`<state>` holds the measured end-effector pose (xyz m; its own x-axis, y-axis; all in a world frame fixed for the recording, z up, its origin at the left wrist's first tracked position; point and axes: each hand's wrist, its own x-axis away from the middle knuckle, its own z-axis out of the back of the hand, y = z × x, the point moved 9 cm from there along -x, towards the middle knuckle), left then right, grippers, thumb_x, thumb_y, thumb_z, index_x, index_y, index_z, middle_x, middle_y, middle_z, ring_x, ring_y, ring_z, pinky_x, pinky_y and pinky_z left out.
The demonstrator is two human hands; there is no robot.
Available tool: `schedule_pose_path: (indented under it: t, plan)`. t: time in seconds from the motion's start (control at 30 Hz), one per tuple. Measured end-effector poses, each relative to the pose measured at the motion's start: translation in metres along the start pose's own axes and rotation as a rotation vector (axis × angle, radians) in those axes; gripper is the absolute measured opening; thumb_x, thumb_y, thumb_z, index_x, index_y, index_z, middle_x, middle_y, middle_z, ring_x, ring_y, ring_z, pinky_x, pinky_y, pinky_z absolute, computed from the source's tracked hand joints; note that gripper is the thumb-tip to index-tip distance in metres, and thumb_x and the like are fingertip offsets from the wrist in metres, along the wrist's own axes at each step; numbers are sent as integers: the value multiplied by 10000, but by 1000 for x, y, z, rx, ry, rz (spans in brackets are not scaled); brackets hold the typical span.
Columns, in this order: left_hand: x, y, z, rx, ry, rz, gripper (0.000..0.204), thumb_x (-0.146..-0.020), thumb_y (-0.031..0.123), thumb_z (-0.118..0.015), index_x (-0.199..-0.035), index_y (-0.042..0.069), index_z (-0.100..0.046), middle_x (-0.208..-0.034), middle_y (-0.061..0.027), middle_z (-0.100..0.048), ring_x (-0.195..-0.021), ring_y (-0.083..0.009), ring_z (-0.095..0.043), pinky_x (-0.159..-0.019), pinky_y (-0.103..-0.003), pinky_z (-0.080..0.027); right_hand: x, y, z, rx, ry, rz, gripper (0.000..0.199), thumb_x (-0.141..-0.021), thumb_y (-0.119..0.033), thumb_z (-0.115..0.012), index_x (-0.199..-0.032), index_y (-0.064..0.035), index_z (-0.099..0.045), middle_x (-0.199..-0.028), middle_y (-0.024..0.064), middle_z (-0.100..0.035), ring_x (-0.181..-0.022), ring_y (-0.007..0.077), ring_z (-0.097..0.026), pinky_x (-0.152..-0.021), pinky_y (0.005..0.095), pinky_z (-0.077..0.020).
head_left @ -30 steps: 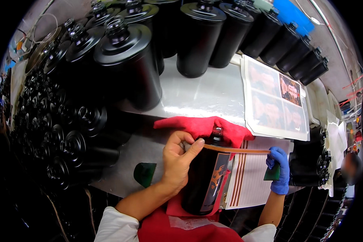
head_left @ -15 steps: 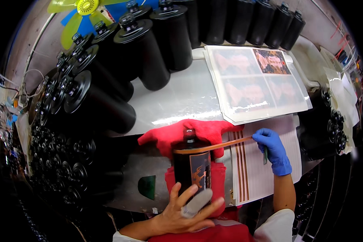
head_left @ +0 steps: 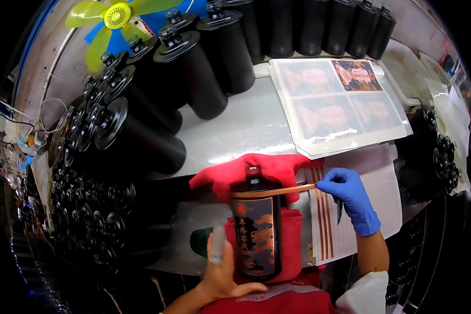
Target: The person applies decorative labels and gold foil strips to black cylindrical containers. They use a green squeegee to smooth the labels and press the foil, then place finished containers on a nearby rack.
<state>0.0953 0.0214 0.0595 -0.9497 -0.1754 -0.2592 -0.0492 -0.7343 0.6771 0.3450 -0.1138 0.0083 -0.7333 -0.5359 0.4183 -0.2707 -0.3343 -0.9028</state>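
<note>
A black bottle point(head_left: 256, 235) with a dark, copper-patterned label lies on a red cloth point(head_left: 222, 171), its neck pointing away from me. Across its shoulder runs a copper-coloured strip point(head_left: 285, 190), seemingly stuck at its left end. My right hand point(head_left: 348, 196), in a blue glove, pinches the strip's right end; a thin green piece point(head_left: 339, 212) also sticks out from under its fingers. Close by the bottle's lower left is my left hand point(head_left: 221, 268), bare except for a pale finger cover, thumb and fingers apart. Its fingertips are blurred; contact with the bottle I cannot tell.
Several copper strips line a white sheet point(head_left: 363, 220) on the right. Beyond lie stacked label sheets point(head_left: 327, 112). Black bottles point(head_left: 193, 78) stand along the back and left, below a yellow-green fan point(head_left: 116, 15). A dark green flat piece point(head_left: 199, 242) rests left of the bottle.
My left hand has come off the bottle's front and moved left, its fingers apart. The bottle has turned, so its label faces me more fully. My right hand still holds the strip, slightly lower.
</note>
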Motion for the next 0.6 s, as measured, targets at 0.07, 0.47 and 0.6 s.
schedule_pose_path:
  t: [0.07,0.47,0.6]
  plan:
    - [-2,29,-6,-175,14,-164,993,-671,584,-700,-1411,61,-294,-1353,-245,-377,-1307,-378,-292,-1044,-606,-149,0,1,1,2,14,-7,160,-724,-164,-732,-725,-28,-648,-659,-12,-575,-620,59,-492,-571,213,-375]
    - [7,26,-28,-454,12,-285,368,-846,209,-580,-1214,207,-576,-1266,-70,-539,-1289,-298,-381,-1064,-612,-83,0,-9,-4,-14,4,15,158,-727,-158,-734,-706,-31,-643,-635,-24,-551,-592,49,-470,-539,201,-365]
    - [26,3,-11,-57,260,-195,620,-804,389,-659,-1278,32,-478,-1179,-367,-486,-1166,-476,-460,-996,-564,-324,5,-21,-39,-27,-48,30,156,-724,-143,-742,-722,-21,-646,-652,-10,-573,-602,49,-494,-544,199,-383]
